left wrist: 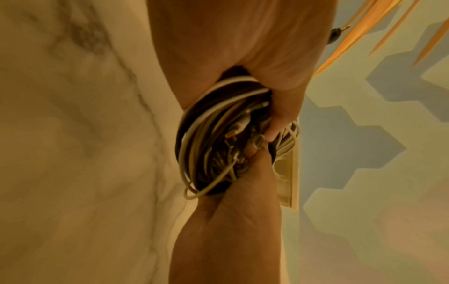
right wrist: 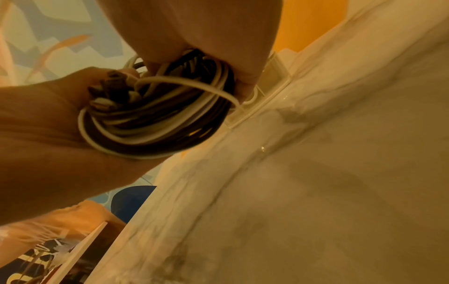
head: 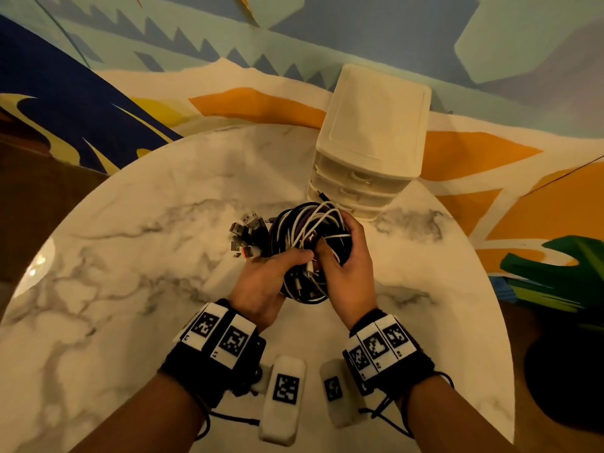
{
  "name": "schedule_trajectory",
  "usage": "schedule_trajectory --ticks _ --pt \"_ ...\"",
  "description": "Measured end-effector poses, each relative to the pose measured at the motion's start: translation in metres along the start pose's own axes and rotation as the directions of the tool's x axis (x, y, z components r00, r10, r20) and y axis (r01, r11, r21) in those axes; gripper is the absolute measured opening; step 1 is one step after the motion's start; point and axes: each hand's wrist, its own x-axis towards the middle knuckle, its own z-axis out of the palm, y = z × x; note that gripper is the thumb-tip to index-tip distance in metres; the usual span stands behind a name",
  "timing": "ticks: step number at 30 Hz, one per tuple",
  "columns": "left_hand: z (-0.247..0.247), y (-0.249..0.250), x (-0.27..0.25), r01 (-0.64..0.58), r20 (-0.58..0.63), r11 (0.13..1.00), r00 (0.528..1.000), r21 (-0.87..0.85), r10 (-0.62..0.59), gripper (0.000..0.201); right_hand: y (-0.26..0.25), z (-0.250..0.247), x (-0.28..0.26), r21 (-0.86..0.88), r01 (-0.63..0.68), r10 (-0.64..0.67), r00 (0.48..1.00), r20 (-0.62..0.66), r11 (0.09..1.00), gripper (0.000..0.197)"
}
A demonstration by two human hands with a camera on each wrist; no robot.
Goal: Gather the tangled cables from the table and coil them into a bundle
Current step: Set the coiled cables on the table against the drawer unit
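A coil of black, white and purple cables (head: 310,230) is held up over the round marble table (head: 130,256) by both hands. My left hand (head: 291,261) grips the coil's near left side, thumb on top. My right hand (head: 344,245) wraps its right side, fingers curled over the far loops and thumb pressed into the middle. Several USB plugs (head: 246,235) stick out to the left of the coil. In the left wrist view my left hand (left wrist: 274,123) closes round the cable coil (left wrist: 209,138). The right wrist view has my right hand (right wrist: 243,82) over the cable coil (right wrist: 157,119).
A white plastic drawer unit (head: 369,152) stands at the table's far right, just behind the coil. A green plant (head: 555,276) in a dark pot (head: 562,380) sits off the table's right edge. A painted wall runs behind.
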Motion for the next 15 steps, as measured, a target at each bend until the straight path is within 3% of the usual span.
schedule_trajectory --ticks 9,11,13,15 --pt "-0.012 0.007 0.011 -0.052 -0.028 0.999 0.998 0.008 0.053 0.032 0.001 0.0 0.015 0.207 -0.245 0.204 0.959 0.198 0.947 0.046" --pt "-0.016 0.01 0.013 -0.062 -0.067 0.998 0.996 0.019 0.063 0.031 0.007 0.003 0.021 0.184 -0.276 0.234 0.947 0.219 0.943 0.048" --pt "-0.02 0.016 0.015 -0.065 -0.107 0.998 0.992 0.024 0.067 0.029 0.016 0.0 0.032 -0.023 -0.238 0.239 0.959 0.151 0.971 0.057" --pt "-0.024 0.024 0.016 -0.084 -0.126 0.996 0.988 0.024 0.087 0.022 0.026 -0.012 0.046 -0.367 -0.157 0.204 0.975 0.092 0.917 0.058"
